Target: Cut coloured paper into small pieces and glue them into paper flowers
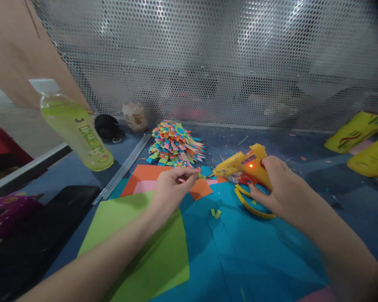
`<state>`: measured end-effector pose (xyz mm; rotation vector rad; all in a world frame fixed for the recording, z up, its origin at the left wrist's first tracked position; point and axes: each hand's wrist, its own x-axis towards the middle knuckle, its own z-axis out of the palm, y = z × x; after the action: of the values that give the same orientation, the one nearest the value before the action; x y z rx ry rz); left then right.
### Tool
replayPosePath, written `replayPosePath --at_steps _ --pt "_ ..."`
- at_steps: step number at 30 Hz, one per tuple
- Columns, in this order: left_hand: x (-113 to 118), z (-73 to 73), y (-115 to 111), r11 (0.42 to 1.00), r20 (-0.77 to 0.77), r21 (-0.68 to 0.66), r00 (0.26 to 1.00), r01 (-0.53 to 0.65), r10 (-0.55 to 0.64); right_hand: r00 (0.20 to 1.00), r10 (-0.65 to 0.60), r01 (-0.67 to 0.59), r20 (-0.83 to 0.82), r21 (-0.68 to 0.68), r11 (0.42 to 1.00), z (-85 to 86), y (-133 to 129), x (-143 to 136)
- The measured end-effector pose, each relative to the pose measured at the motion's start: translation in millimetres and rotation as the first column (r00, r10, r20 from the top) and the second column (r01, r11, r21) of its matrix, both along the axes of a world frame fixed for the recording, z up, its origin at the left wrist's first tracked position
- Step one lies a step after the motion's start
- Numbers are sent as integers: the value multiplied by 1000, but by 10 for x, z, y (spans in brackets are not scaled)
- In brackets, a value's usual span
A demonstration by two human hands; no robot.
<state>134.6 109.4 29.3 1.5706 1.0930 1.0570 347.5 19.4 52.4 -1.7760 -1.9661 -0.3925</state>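
Note:
My right hand (pixel 279 191) is wrapped round a yellow hot glue gun (pixel 239 163) with a lit red light on its side. The gun's nozzle points left, close to the fingertips of my left hand (pixel 176 186). Those fingers pinch a small piece of coloured paper (pixel 200 176), partly hidden and too small to make out fully. Beneath the gun lie yellow-handled scissors (pixel 252 207). Sheets of green paper (pixel 138 247), blue paper (pixel 233 251) and orange paper (pixel 145 172) spread under my hands. Two green paper strips (pixel 216 213) rest on the blue sheet.
Behind my hands stands a pile of multicoloured fringed paper (pixel 176 144). A drink bottle (pixel 75 126) and a metal ruler (pixel 122 170) are on the left, by a black case (pixel 50 235). Yellow cans (pixel 355 132) sit at right. A perforated metal panel (pixel 208 63) closes off the back.

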Motion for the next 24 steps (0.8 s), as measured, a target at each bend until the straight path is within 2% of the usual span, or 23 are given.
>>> replayPosePath --at_steps 5,10,14,17,20,22,24 --pt "8 16 -28 999 16 -3 999 34 -34 1000 -8 8 16 15 1000 -13 16 17" --pt "11 -2 -35 996 136 -55 989 73 -65 998 -54 55 15 -17 998 -15 16 26" --pt "8 -41 -5 990 251 -109 966 93 -64 995 -85 80 -45 -100 992 -3 32 20" --pt "16 -75 27 982 320 -148 945 116 -63 983 -163 145 -87 -178 973 33 66 64" --pt "33 -101 40 973 372 -186 926 139 -61 936 -340 306 -92 -266 914 110 89 232" --pt "45 -112 37 967 390 -203 918 155 -66 871 -485 431 -76 -353 830 170 80 424" --pt "55 -118 28 961 394 -210 915 178 -83 825 -560 493 -73 -391 777 208 46 662"
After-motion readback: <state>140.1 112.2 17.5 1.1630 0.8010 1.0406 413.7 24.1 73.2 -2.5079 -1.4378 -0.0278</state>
